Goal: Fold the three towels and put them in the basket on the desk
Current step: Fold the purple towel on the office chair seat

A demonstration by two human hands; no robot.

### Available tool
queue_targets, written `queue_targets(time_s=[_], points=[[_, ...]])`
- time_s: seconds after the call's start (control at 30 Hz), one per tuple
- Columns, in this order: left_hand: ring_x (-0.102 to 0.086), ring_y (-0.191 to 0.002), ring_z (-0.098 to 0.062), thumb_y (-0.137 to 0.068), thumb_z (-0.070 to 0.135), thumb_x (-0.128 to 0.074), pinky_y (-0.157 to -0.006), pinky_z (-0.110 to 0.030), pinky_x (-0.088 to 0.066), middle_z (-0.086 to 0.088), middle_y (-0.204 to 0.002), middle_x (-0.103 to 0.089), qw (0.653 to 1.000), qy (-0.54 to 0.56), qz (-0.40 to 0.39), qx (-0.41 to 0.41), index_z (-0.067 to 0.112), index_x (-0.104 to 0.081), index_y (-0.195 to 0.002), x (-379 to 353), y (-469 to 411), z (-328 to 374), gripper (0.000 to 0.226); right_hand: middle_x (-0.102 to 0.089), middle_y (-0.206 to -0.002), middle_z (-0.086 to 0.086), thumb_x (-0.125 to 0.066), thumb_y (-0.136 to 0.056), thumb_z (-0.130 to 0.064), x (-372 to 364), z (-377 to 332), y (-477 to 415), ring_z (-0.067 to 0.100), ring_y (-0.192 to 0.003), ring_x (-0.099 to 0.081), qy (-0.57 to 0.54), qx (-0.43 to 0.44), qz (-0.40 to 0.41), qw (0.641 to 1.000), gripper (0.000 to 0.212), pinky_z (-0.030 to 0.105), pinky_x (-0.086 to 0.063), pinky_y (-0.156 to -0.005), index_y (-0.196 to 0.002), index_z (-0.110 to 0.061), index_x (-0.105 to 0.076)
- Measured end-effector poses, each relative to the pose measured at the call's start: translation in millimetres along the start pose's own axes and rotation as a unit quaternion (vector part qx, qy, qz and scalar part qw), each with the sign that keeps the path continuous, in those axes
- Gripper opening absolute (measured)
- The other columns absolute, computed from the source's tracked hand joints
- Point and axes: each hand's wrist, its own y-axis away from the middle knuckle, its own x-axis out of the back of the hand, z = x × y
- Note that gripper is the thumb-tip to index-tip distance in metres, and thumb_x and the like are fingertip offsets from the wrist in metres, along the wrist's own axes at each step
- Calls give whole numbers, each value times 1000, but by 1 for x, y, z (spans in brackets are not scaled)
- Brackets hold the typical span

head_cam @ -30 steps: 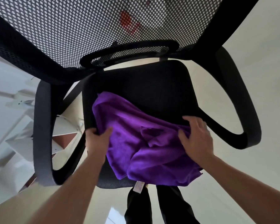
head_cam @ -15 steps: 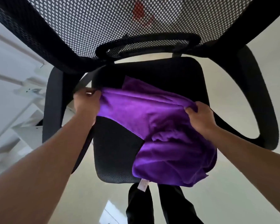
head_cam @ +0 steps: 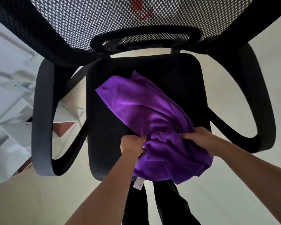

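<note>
The purple towel [head_cam: 141, 109] lies on the chair seat [head_cam: 169, 69], long axis running rear-left to front-right corner, overhanging the front edge. At that near end the left hand [head_cam: 132, 146] and right hand [head_cam: 199, 137] each grip bunched cloth; the far end lies free, away from both

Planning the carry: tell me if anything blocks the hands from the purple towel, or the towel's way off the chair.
Nothing visible does. The left hand and right hand both grip the purple towel on the chair seat. Armrests flank the sides, but the front edge is open. The basket is out of view.
</note>
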Motion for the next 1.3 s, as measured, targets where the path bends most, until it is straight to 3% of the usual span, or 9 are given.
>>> queue_targets(time_s=[0.2, 0.33, 0.5, 0.7, 0.77, 0.87, 0.93, 1.13, 1.3], points=[[-53, -58, -21, -83, 9, -54, -54, -30, -47, -13, -71, -54, 965, 258, 42, -32, 9, -57, -80, 27, -4, 50, 4, -75, -96, 14, -80, -77, -24, 4, -29, 12, 31, -89, -73, -201, 33, 52, 978, 34, 48, -56, -88, -106, -9, -72], [-43, -58, -20, -73, 15, -58, -54, -33, -38, -7, -66, -41, 951, 295, 87, -43, 14, -48, -63, 79, -19, 75, 15, -75, -101, 11, -79, -76, -23, 15, -48, 17, 28, -93, -72, -224, 52, 10, 973, 35, 41, -57, -84, -109, -11, -72], [-54, -75, -31, -86, 12, -57, -68, -35, -39, -17, -79, -60, 928, -179, 263, -191, 2, -59, -90, 116, 4, 44, 11, -76, -91, 10, -87, -68, -19, 4, -14, 10, 27, -87, -72, 1, 62, 29, 998, 32, 39, -58, -83, -94, -8, -74], [-63, -94, -37, -81, 18, -55, -70, -36, -40, -14, -96, -65, 846, -494, 153, -132, 13, -52, -96, 102, 15, -18, 16, -69, -87, -6, -87, -56, -48, -6, 1, 12, 17, -83, -67, 344, 2, -31, 939, 47, 34, -55, -78, -87, -23, -63], [-63, -93, -37, -78, 24, -61, -73, -36, -44, -13, -92, -67, 886, -402, 182, -143, 14, -59, -91, 105, 3, -10, 17, -67, -93, -7, -79, -60, -61, -7, -27, 11, 20, -90, -65, 381, 46, 73, 921, 53, 33, -52, -79, -96, -26, -60], [-67, -76, -37, -73, 35, -61, -69, -43, -51, -12, -71, -68, 979, -41, 163, -116, 17, -66, -71, 111, -15, 29, 18, -71, -99, -5, -68, -76, -57, -20, -74, -2, 23, -100, -65, 282, 175, 218, 918, 46, 34, -49, -82, -111, -27, -60], [-63, -66, -29, -76, 37, -64, -61, -37, -50, -13, -71, -66, 982, 102, 138, -81, 13, -61, -70, 113, -29, 54, 25, -71, -105, -4, -66, -81, -54, -37, -99, -18, 20, -102, -64, 213, 205, 212, 932, 50, 32, -49, -85, -119, -23, -58], [-38, -50, -15, -75, 5, -71, -47, -25, -29, -3, -58, -43, 990, 78, 80, -85, 16, -46, -63, 109, -42, 89, 30, -61, -65, 3, -74, -80, -20, -66, -123, -47, 19, -62, -57, -11, 122, 93, 988, 16, 27, -46, -54, -69, -13, -66], [-50, -59, -19, -58, 4, -73, -54, -27, -41, -8, -71, -57, 974, 198, 40, -100, 16, -56, -78, 124, -47, 106, 29, -54, -66, 8, -63, -83, -22, -12, -123, -50, 24, -62, -52, -169, 111, 222, 954, 23, 35, -42, -58, -63, -11, -59]])
